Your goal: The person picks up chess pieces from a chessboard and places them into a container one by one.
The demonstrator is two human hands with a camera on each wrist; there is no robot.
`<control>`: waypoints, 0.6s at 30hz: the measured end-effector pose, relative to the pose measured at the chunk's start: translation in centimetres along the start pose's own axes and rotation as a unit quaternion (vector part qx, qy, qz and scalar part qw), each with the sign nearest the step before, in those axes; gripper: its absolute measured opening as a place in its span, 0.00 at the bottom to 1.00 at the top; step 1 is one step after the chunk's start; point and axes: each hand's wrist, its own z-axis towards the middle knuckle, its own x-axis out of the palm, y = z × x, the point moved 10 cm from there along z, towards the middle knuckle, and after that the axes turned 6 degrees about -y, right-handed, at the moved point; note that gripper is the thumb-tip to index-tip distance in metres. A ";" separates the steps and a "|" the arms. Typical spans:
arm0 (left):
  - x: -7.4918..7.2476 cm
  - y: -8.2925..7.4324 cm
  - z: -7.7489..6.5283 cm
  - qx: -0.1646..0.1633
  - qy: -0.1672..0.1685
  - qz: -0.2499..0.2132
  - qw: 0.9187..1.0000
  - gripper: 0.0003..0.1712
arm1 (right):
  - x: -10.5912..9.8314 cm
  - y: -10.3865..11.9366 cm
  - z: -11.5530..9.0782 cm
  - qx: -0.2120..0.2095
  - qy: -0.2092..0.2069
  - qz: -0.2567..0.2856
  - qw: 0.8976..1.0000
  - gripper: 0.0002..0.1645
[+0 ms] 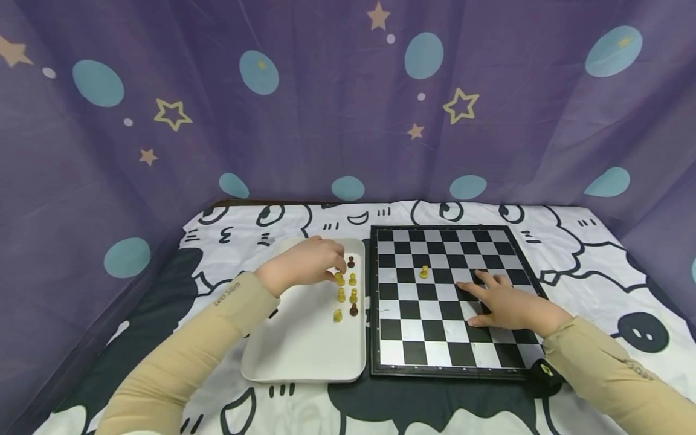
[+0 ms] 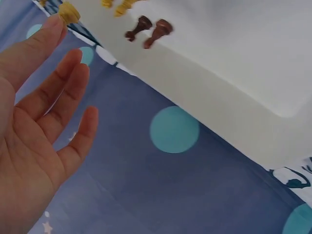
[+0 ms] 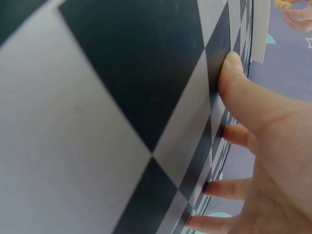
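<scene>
My left hand (image 1: 307, 263) is over the white tray (image 1: 304, 356) and pinches a yellow chess piece (image 2: 69, 12) at the thumb tip. Inside the tray, yellow chess pieces (image 1: 341, 295) stand near the right side, along with a dark brown chess piece (image 1: 354, 309) and another brown one (image 1: 350, 261) farther back. My right hand (image 1: 508, 305) rests with spread fingers on the right half of the chessboard (image 1: 429, 370), thumb and fingertips (image 3: 233, 62) touching the squares. A single yellow pawn (image 1: 424, 272) stands on the board, left of my right hand.
Tray and board lie side by side on a cloth (image 1: 283, 399) with black and white cartoon figures. A purple curtain (image 1: 337, 145) with stars and blue ovals hangs behind. Some black thing (image 1: 545, 377) sits at the board's near right corner, beside my right wrist.
</scene>
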 end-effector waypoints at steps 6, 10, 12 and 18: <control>1.4 1.6 -0.1 -0.020 0.016 -0.011 1.000 0.13 | 0.0 0.0 -0.1 0.001 0.000 -0.003 1.000 0.50; 2.3 2.6 0.1 -0.030 0.026 -0.013 0.999 0.13 | -0.1 0.0 -0.1 0.000 0.000 -0.006 1.000 0.50; 2.7 3.1 0.2 -0.038 0.033 -0.013 0.999 0.13 | -0.1 0.0 -0.1 0.000 0.000 -0.005 1.000 0.50; 3.8 4.3 0.6 -0.061 0.059 -0.021 0.996 0.13 | 0.0 -0.1 0.0 0.001 0.004 -0.002 1.000 0.50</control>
